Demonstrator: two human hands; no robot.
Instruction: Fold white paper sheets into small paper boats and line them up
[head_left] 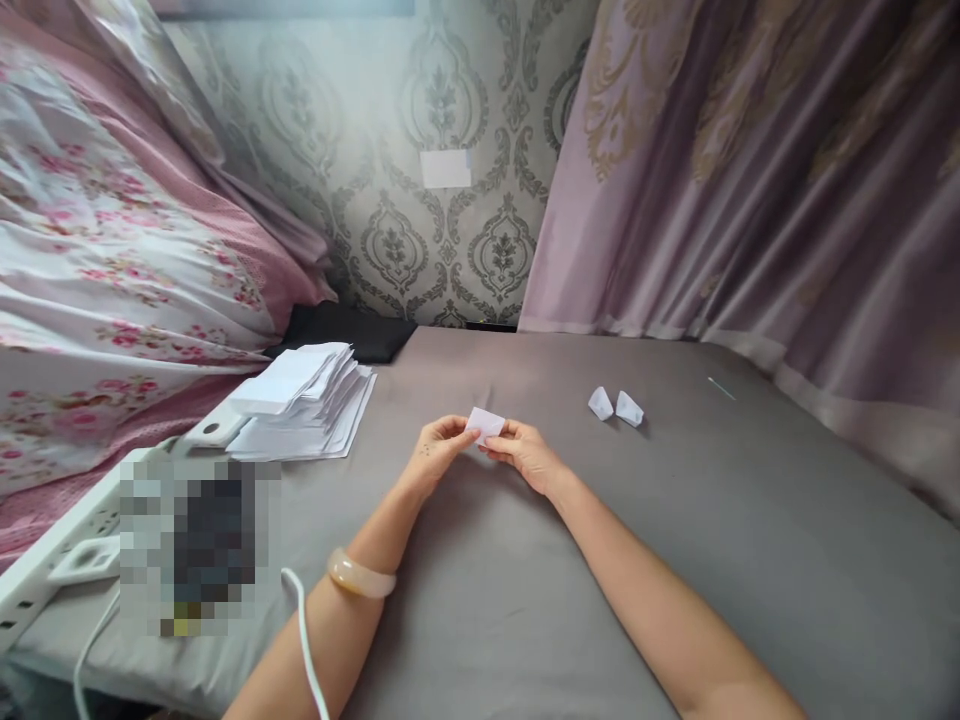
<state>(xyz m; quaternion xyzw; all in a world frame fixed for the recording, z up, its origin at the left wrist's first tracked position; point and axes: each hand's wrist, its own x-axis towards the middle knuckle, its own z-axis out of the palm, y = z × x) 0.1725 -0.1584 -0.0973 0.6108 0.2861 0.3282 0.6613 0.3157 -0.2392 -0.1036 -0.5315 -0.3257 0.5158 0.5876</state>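
Observation:
A small piece of white folded paper (486,422) is held up over the middle of the grey cloth surface (510,560). My left hand (441,448) pinches its left edge between thumb and fingers. On the opposite edge, my right hand (528,455) grips it the same way, thumb toward me. Some fingertips are hidden behind the paper. Off to the right lie two small folded white paper shapes (630,409), side by side and apart from my hands.
A tall stack of white paper (300,405) stands at the left, before a black flat item (360,333). White power strips (67,530) and a white cable (304,630) run along the left side. A thin pale stick (721,388) lies far right. Curtains (720,180) hang behind.

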